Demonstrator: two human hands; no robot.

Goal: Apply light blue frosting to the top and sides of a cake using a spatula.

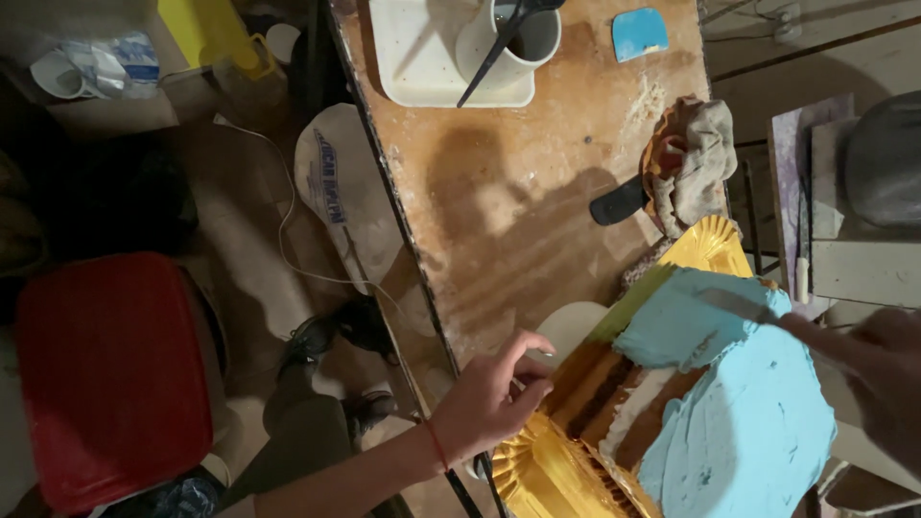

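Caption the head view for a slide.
Right hand spreads blue frosting on a layered cake with a spatula; left hand steadies its gold board.
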